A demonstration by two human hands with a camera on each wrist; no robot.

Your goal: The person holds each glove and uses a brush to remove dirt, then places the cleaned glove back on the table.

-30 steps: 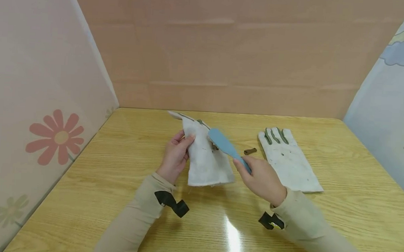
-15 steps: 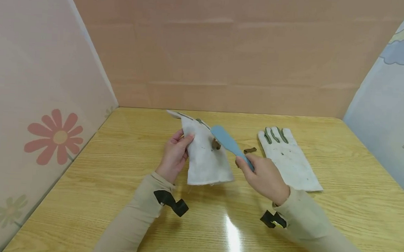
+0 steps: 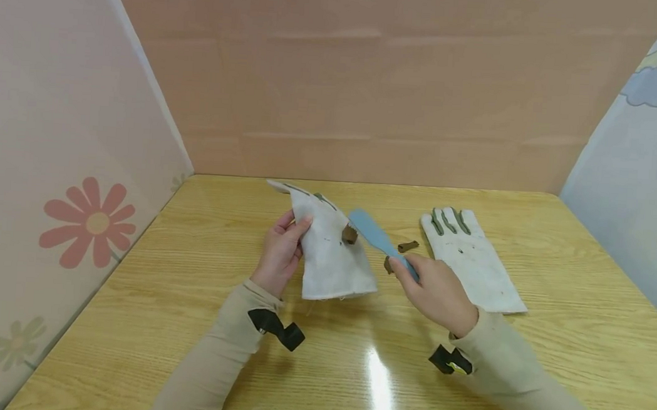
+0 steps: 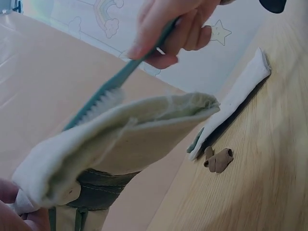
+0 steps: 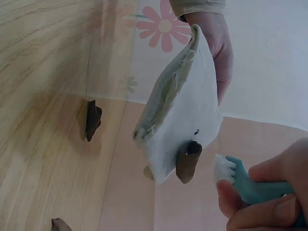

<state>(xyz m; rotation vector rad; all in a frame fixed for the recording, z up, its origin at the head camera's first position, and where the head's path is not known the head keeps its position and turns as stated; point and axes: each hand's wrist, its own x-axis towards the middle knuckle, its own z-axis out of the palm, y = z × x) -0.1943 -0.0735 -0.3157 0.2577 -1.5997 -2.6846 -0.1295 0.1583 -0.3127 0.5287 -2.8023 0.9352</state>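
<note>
My left hand [image 3: 280,255] pinches the edge of a white work glove [image 3: 333,262] with green trim. The glove hangs tilted above the table, cuff toward me. A curled brown lump [image 5: 188,162] clings to its face beside small dark specks. In my right hand [image 3: 438,293] is a blue brush [image 3: 374,231], gripped by its handle. Its white bristles [image 5: 224,168] face the glove with a gap between them in the right wrist view. Two more brown pieces lie on the table, one beyond the brush [image 3: 407,246] and another brown piece [image 3: 389,265] beside my right fingers.
A second white glove [image 3: 477,264] lies flat on the wooden table [image 3: 179,246] at the right, with dark specks on it. A pink backdrop [image 3: 369,88] stands behind, and printed panels border both sides.
The brush has drawn back to the right, away from the glove, so the brown lump on the glove now shows fully. The held glove has shifted slightly left.
</note>
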